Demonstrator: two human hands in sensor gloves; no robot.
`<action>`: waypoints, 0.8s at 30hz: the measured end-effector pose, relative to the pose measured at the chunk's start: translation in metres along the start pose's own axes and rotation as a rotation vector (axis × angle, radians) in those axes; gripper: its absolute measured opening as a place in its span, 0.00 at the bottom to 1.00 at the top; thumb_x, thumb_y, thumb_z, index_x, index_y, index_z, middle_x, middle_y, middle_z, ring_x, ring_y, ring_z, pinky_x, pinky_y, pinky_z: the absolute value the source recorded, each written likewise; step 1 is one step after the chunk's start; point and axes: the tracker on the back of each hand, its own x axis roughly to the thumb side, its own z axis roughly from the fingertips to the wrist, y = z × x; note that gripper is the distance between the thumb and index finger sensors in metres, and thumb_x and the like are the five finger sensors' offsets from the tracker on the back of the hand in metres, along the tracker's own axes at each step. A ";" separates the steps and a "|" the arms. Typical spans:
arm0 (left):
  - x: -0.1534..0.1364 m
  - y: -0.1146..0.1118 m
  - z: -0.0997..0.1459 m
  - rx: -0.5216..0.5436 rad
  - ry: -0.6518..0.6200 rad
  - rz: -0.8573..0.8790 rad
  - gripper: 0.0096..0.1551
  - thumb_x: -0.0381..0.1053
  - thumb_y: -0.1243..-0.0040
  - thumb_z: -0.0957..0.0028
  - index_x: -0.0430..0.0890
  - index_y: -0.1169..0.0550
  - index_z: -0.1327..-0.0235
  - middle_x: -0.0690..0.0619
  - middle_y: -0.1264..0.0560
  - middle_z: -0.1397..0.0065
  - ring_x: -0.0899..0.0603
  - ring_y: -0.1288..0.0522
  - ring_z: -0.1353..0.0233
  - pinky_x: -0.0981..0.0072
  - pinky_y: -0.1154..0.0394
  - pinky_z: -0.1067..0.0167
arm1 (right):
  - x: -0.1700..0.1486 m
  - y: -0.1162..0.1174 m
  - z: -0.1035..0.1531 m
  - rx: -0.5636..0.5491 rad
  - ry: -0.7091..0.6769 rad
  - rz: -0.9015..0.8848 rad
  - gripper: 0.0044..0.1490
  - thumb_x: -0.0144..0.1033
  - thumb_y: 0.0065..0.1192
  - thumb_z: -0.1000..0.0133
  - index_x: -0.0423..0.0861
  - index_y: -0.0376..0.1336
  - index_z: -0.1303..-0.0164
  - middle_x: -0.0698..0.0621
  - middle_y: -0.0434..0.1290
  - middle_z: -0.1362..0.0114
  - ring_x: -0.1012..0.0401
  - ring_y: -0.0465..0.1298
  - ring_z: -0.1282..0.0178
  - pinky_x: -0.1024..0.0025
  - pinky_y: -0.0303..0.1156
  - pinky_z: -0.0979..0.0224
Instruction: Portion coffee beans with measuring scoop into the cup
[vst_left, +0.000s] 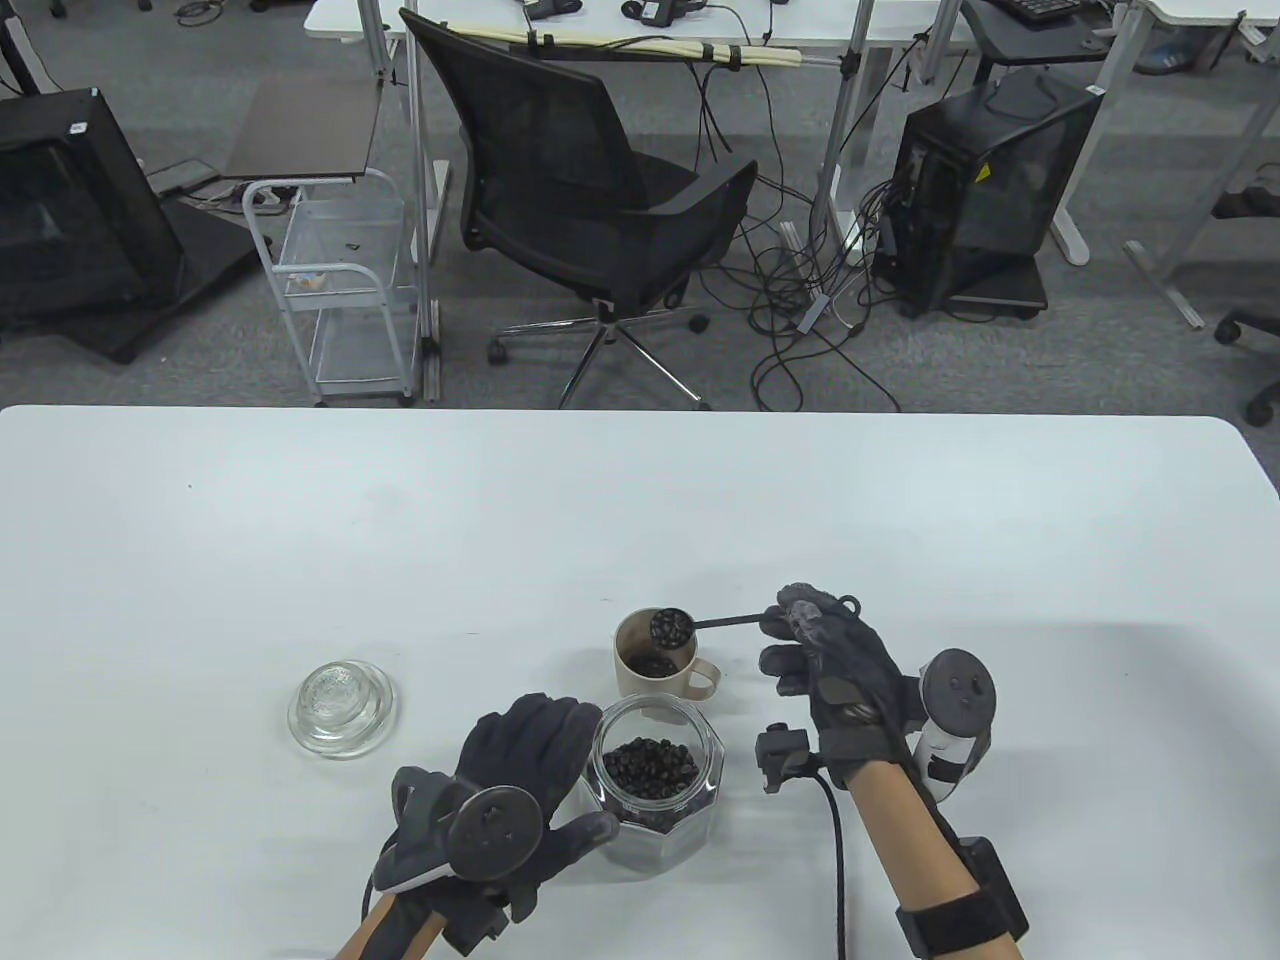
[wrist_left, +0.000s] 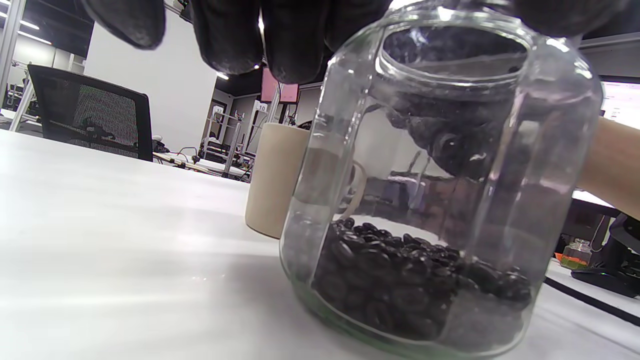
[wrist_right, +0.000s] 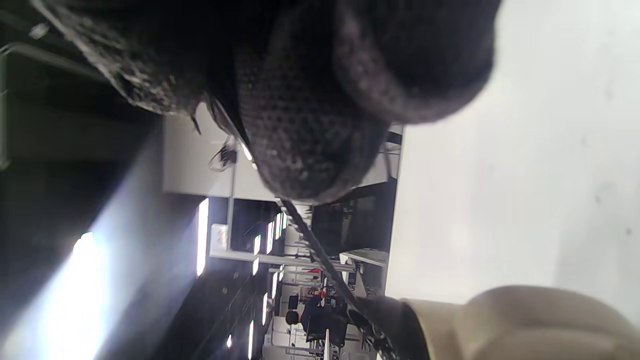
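Observation:
A beige cup (vst_left: 650, 690) stands mid-table with dark beans inside. Over its far rim hangs a black measuring scoop (vst_left: 672, 628) holding beans, its thin handle pinched by my right hand (vst_left: 815, 650) to the right. In the right wrist view, which is turned on its side, the handle (wrist_right: 320, 255) runs down to the scoop bowl (wrist_right: 385, 320) beside the cup (wrist_right: 525, 325). An open glass jar (vst_left: 658, 790) of coffee beans (wrist_left: 400, 280) sits just in front of the cup. My left hand (vst_left: 540, 775) holds the jar's left side, fingers curled around it.
A glass jar lid (vst_left: 342, 708) lies on the white table (vst_left: 300, 540) to the left of the cup. Beyond the far edge are a black office chair (vst_left: 590, 200), a wire trolley (vst_left: 340, 290) and floor cables.

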 end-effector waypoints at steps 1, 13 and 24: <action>0.000 0.000 0.000 -0.002 0.001 -0.001 0.56 0.82 0.62 0.48 0.51 0.48 0.13 0.47 0.42 0.10 0.32 0.41 0.12 0.28 0.41 0.23 | 0.004 0.002 0.001 0.024 -0.061 0.043 0.27 0.52 0.70 0.45 0.52 0.74 0.40 0.44 0.86 0.45 0.59 0.87 0.62 0.69 0.82 0.61; 0.001 0.001 0.000 0.006 -0.002 -0.018 0.56 0.82 0.62 0.48 0.50 0.47 0.13 0.47 0.42 0.10 0.32 0.41 0.12 0.28 0.40 0.23 | 0.061 0.049 0.047 0.201 -0.769 0.637 0.26 0.52 0.70 0.47 0.57 0.74 0.39 0.47 0.86 0.41 0.58 0.87 0.59 0.66 0.81 0.57; 0.001 0.001 0.001 0.006 -0.002 -0.022 0.56 0.82 0.62 0.48 0.51 0.47 0.13 0.47 0.41 0.10 0.33 0.41 0.12 0.28 0.41 0.23 | 0.062 0.021 0.038 0.054 -0.610 0.318 0.24 0.51 0.74 0.48 0.54 0.76 0.44 0.47 0.87 0.49 0.61 0.87 0.64 0.69 0.82 0.62</action>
